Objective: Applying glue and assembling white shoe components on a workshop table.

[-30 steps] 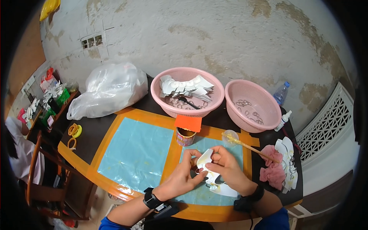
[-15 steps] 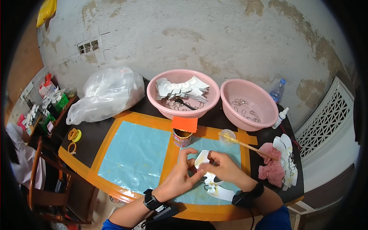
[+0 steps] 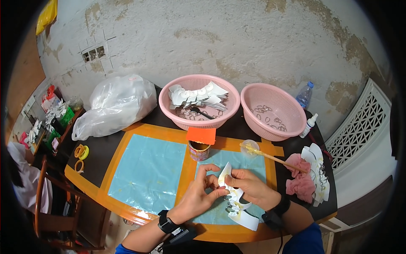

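Note:
Above the blue sheet [image 3: 220,216], both hands are on a white strap-like piece [image 3: 245,219] with yellowish glue smears and metal rings along its middle. My right hand [image 3: 256,187] grips its upper part, the thumb pressed on the face. On the other side my left hand [image 3: 198,195] is closed, thumb and fingertips at the strip's edge, index finger bent above. The fingertips partly hide the strip. Just beyond stands an open tin [image 3: 198,153] with an orange card [image 3: 201,136] at its top. A glue-coated stick [image 3: 277,159] lies across a small clear cup [image 3: 250,149].
Two pink baskets [image 3: 170,114] [image 3: 249,116] stand at the back, holding white pieces [image 3: 203,96] and metal rings [image 3: 277,125]. A pink cloth [image 3: 301,188] and more ringed strips [image 3: 318,169] lie right. Left are a plastic bag [image 3: 118,106] and tape rolls [image 3: 79,150].
The white strip has turned in my hands, and its upper end now points up more narrowly. More of its rings and lower end show. My right thumb now presses on its face.

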`<act>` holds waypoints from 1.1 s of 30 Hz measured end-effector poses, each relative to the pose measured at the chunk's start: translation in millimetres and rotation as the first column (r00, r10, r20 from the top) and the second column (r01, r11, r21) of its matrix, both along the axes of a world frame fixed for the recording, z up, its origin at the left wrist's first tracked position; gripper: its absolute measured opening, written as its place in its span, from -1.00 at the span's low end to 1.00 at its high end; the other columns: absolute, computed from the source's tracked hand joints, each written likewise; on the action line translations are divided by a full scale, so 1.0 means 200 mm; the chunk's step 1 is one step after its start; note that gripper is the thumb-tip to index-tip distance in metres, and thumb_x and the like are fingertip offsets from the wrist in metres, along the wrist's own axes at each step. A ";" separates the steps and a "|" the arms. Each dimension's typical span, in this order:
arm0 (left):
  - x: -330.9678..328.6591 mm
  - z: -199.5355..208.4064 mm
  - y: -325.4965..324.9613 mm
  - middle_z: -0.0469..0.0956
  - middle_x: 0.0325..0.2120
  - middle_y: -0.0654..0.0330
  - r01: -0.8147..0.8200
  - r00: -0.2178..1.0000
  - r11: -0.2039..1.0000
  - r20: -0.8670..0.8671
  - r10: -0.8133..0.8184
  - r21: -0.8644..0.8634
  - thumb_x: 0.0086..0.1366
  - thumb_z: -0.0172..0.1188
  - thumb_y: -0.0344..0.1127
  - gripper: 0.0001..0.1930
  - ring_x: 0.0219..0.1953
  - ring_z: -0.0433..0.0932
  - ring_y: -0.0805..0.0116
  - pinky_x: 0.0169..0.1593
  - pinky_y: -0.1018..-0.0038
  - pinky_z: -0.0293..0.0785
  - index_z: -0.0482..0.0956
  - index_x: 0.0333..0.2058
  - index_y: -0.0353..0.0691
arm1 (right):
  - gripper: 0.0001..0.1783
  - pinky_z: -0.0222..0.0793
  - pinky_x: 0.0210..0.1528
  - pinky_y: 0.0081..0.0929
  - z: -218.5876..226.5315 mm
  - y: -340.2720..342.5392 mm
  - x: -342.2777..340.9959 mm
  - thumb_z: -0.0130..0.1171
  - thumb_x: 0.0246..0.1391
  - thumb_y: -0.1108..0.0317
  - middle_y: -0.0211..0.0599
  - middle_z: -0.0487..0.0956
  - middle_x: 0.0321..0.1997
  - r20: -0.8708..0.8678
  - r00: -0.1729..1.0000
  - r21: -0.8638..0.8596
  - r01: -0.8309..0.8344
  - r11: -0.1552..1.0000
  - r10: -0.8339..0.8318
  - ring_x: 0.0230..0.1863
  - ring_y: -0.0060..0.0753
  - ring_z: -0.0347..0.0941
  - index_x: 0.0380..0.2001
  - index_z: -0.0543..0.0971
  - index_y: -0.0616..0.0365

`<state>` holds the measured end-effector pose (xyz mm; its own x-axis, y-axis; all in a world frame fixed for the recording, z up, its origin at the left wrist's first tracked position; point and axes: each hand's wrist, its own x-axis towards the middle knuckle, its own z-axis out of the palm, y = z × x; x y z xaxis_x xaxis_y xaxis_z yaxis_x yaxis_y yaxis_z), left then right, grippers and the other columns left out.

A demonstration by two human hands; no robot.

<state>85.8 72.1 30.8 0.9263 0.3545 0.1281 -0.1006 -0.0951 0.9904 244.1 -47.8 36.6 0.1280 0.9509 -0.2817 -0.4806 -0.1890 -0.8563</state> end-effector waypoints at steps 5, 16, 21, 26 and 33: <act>0.00 -0.01 0.01 0.53 -0.31 0.19 -0.003 0.999 0.998 -0.034 0.005 0.059 0.27 0.28 -0.53 -0.43 -0.24 0.50 0.50 -0.11 0.54 0.44 0.10 0.10 -0.23 | -0.59 0.32 -0.31 -0.63 -0.04 0.01 0.07 0.13 0.30 0.02 -0.44 0.54 -0.39 0.135 0.982 -0.142 0.153 0.978 -0.134 -0.38 -0.66 0.43 -0.19 0.54 0.23; 0.01 0.01 -0.02 0.51 -0.47 0.15 -0.071 0.996 0.970 -0.036 0.081 0.233 0.26 0.29 -0.43 -0.40 -0.39 0.54 0.41 -0.30 0.47 0.48 0.08 0.13 -0.26 | -0.76 0.32 -0.46 -0.61 0.01 0.05 -0.03 0.31 0.11 0.27 -0.41 0.62 -0.49 0.735 0.667 0.099 0.067 0.993 -0.119 -0.52 -0.68 0.43 -0.29 0.63 0.25; 0.02 0.00 -0.02 0.55 -0.41 0.20 -0.066 0.995 0.993 -0.062 0.072 0.101 0.23 0.35 -0.48 -0.35 -0.33 0.55 0.47 -0.17 0.52 0.48 0.07 0.13 -0.23 | -0.76 0.28 -0.48 -0.60 -0.01 0.02 -0.01 0.26 0.19 0.24 -0.48 0.60 -0.48 0.538 0.825 0.122 0.129 0.984 -0.175 -0.53 -0.73 0.40 -0.30 0.63 0.24; 0.02 -0.01 -0.03 0.54 -0.40 0.20 -0.124 0.992 0.983 0.037 0.120 0.132 0.24 0.32 -0.51 -0.39 -0.29 0.54 0.46 -0.14 0.53 0.47 0.10 0.12 -0.23 | -0.69 0.25 -0.42 -0.62 0.00 0.02 -0.04 0.24 0.23 0.12 -0.48 0.57 -0.39 0.136 0.956 0.028 0.258 0.966 -0.260 -0.44 -0.75 0.37 -0.30 0.60 0.18; 0.03 -0.06 -0.02 0.58 -0.37 0.15 -0.183 0.962 0.971 0.233 0.145 0.154 0.29 0.27 -0.48 -0.57 -0.31 0.59 0.41 -0.20 0.48 0.51 0.25 0.03 -0.29 | -0.70 0.17 -0.34 -0.67 0.07 0.02 -0.10 0.23 0.23 0.05 -0.58 0.48 -0.41 -0.047 0.941 0.000 0.335 0.942 -0.335 -0.41 -0.75 0.27 -0.31 0.56 0.08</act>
<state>91.1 67.5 19.5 0.7994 0.4535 0.3940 -0.2817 -0.2962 0.9126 223.5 -44.6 50.4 0.4269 0.8575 -0.2873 -0.5533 -0.0036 -0.8330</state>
